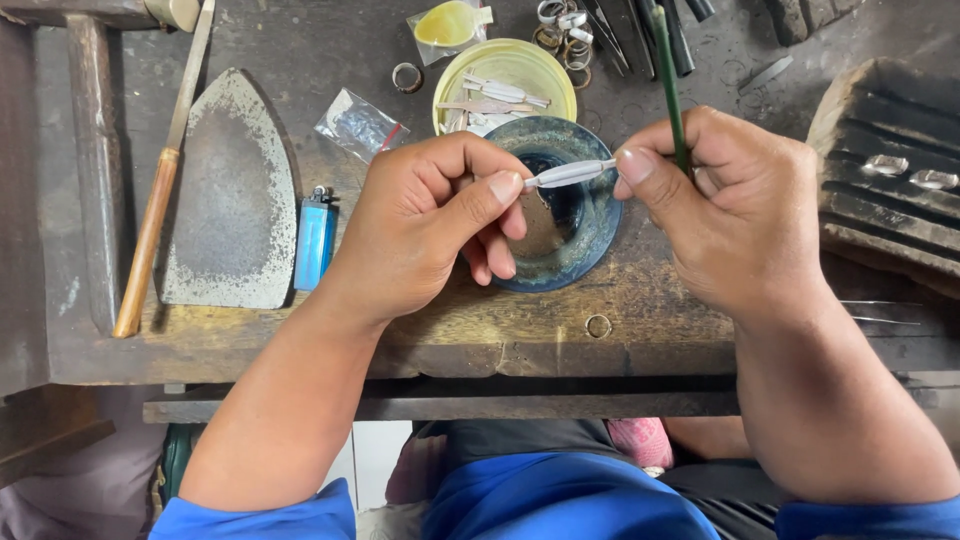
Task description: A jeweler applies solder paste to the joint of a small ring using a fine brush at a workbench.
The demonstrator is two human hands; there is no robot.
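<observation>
Above the bench edge, both hands hold one strip (pixel 568 174) over the bowl (pixel 590 225) — left hand (pixel 430 225) pinching its left end, right hand (pixel 735 210) its right tip, also gripping a green rod (pixel 670 85). Strip's long axis runs left–right, between the hands. Behind: yellow dish (pixel 505 60). Rod's lower end hidden in the fist.
</observation>
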